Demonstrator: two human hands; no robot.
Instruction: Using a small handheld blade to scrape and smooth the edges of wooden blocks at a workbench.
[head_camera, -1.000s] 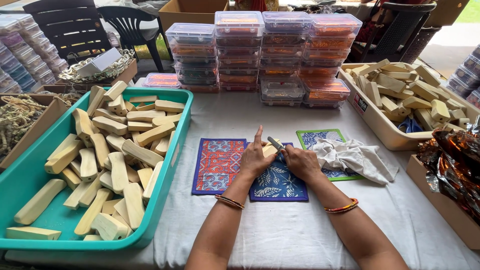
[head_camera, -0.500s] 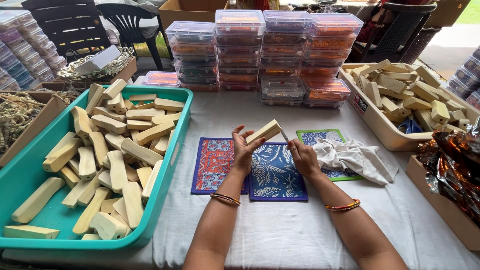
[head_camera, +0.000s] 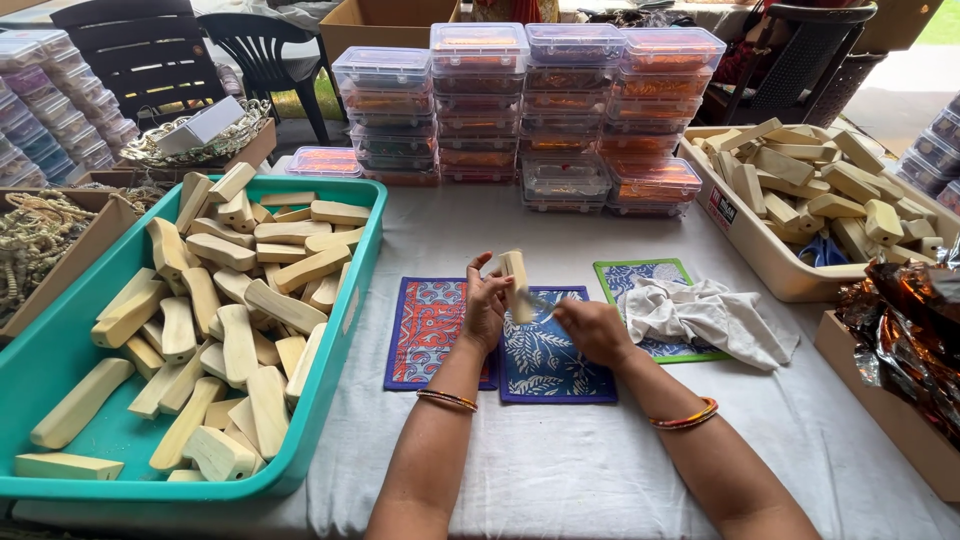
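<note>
At the centre of the frame the left hand (head_camera: 487, 305) grips a pale wooden block (head_camera: 516, 287), fingers curled around it, holding it upright above the blue leaf-print mat (head_camera: 545, 360). The right hand (head_camera: 592, 330) sits just beside it, fingers pinched together, perhaps on a small tool that is too blurred to make out. A white cloth (head_camera: 712, 315) lies to the right, and a teal tray (head_camera: 60, 350) of wooden blocks fills the left.

White-clothed table (head_camera: 560, 470) with teal tray (head_camera: 330, 420), patterned mats (head_camera: 560, 375), stacked boxes (head_camera: 570, 100).
</note>
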